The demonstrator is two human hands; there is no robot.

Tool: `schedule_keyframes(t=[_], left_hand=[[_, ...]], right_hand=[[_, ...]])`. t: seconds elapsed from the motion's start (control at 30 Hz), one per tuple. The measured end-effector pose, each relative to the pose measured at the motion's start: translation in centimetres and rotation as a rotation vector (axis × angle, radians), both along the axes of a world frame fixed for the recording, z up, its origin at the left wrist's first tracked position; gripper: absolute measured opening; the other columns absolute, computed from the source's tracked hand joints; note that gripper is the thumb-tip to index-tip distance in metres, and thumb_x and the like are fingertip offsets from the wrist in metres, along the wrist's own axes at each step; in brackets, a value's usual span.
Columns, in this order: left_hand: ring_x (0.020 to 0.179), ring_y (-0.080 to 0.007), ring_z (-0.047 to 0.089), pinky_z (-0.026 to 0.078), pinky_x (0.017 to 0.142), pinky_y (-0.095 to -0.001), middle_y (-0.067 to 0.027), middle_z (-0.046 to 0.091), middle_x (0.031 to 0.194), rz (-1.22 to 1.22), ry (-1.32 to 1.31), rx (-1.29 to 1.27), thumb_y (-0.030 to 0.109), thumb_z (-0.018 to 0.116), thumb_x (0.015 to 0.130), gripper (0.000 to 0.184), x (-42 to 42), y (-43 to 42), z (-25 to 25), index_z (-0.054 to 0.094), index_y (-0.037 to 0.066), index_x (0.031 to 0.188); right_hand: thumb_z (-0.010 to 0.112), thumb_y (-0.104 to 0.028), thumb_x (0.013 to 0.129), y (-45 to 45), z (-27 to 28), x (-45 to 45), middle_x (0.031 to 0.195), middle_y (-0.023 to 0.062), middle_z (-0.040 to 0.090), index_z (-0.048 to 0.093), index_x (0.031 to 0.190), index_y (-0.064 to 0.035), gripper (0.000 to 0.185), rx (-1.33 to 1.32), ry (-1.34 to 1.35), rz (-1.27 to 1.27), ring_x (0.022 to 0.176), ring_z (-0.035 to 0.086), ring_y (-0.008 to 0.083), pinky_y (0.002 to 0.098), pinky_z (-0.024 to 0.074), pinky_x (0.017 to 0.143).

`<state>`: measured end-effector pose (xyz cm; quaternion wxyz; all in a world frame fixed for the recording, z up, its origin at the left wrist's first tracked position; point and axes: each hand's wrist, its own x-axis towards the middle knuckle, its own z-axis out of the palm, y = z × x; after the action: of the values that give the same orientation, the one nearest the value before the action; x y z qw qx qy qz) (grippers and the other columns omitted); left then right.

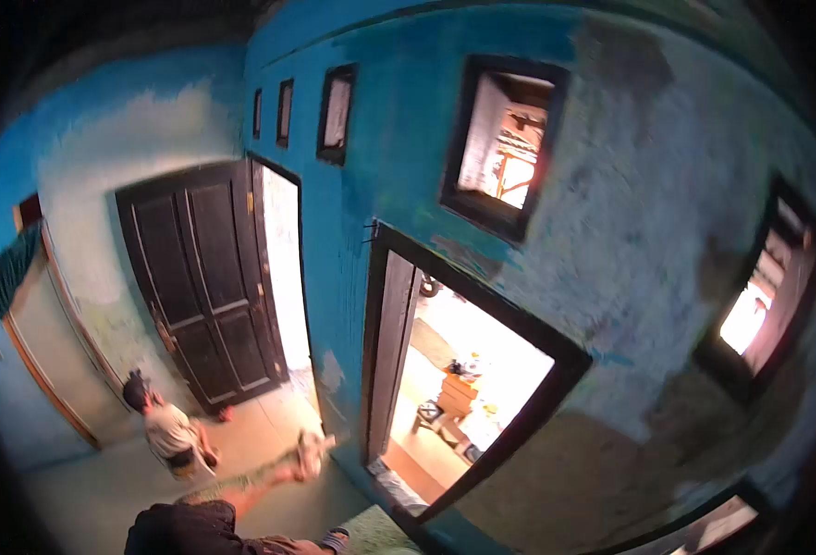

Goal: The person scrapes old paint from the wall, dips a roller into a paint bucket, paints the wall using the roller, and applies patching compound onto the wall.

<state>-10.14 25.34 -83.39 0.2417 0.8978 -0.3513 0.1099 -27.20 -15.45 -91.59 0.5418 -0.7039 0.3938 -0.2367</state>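
Observation:
My left hand (309, 456) reaches out at the lower centre, in front of the blue wall (338, 370) and left of the window opening. Its fingers look bent together, with a small pale tip sticking out to the right; what it holds is too small to name. Dark clothing (186, 529) lies at the bottom edge. Beside it is a striped item (337, 539), perhaps footwear. I do not see my right hand.
A person (172, 430) in a light top is low on the tiled floor (269, 416), near a dark panelled door (206, 277). A dark-framed opening (570, 356) shows a bright space with boxes (457, 395). Small framed windows line the wall. A green curtain (15, 268) hangs at left.

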Motion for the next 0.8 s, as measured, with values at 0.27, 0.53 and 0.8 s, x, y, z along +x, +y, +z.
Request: schedule_keyframes(t=[0.27,0.53,0.8], left_hand=[[0.105,-0.0437,0.061,0.057,0.085,-0.0473,-0.018,0.038,0.145,0.228,-0.216,-0.451,-0.006,0.049,0.082,0.069,14.6,-2.2,29.0,0.035,0.015,0.147],[0.094,-0.041,0.066,0.058,0.074,-0.0497,-0.0088,0.04,0.144,0.235,-0.359,-0.57,0.009,0.069,0.08,0.072,27.8,-3.5,40.0,0.039,0.023,0.144],[0.097,-0.0392,0.066,0.058,0.079,-0.0479,-0.0091,0.047,0.141,0.234,-0.365,-0.697,0.006,0.068,0.079,0.063,29.3,-4.2,40.9,0.05,0.019,0.137]], right_hand=[[0.052,-0.016,0.1,-10.3,25.0,-2.8,0.119,0.0134,0.065,0.055,0.13,0.0011,0.034,-1.024,-0.276,-0.154,0.092,0.065,0.0204,0.0283,0.0556,0.07],[0.047,-0.029,0.101,-21.6,50.6,11.5,0.12,0.0148,0.062,0.057,0.129,-0.0014,0.04,-1.897,-0.231,-0.579,0.11,0.061,0.0269,0.0378,0.0502,0.092],[0.061,-0.022,0.093,-14.8,54.6,14.6,0.115,0.0152,0.062,0.057,0.116,0.0018,0.033,-1.703,-0.811,-0.407,0.102,0.062,0.029,0.0393,0.0522,0.088]])
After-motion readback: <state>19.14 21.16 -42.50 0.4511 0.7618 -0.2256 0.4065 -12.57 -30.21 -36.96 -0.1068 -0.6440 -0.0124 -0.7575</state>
